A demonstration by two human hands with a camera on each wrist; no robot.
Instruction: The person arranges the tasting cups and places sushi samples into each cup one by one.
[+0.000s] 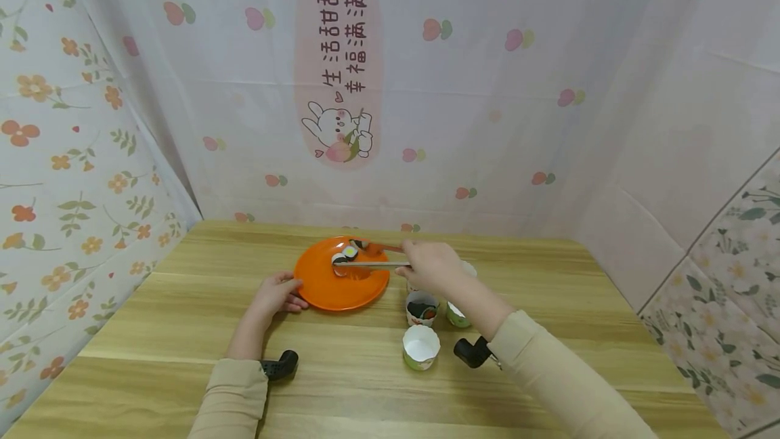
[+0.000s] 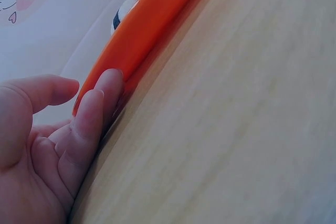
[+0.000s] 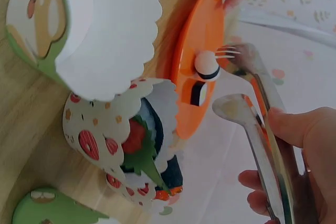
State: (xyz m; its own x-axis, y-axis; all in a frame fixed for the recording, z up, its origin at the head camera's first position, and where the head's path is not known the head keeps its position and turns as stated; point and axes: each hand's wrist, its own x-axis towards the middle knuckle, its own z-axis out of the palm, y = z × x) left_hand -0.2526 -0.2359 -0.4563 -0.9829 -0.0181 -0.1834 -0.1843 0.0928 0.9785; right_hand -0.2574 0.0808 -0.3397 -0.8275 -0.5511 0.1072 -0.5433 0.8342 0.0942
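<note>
An orange plate (image 1: 323, 290) lies on the wooden table, its left rim between my left hand's (image 1: 277, 293) thumb and fingers. In the left wrist view, fingertips (image 2: 111, 80) press the plate's outer side. My right hand (image 1: 435, 266) grips metal tongs (image 3: 273, 150), one end spoon-shaped and the other forked. Their arms stand apart, reaching over the plate from the right. Several toy sushi pieces sit on the plate: a white one with a black band (image 3: 206, 64), one with a yellow centre (image 1: 349, 253), and a dark one (image 1: 359, 244) partly hidden by the tongs.
Right of the plate stand several paper cups, some partly behind my right arm. A patterned cup (image 1: 420, 320) contains dark, green and red pieces; the nearest, green outside, shows a bare white inside (image 1: 420, 341). A printed curtain (image 1: 390, 120) hangs behind the table.
</note>
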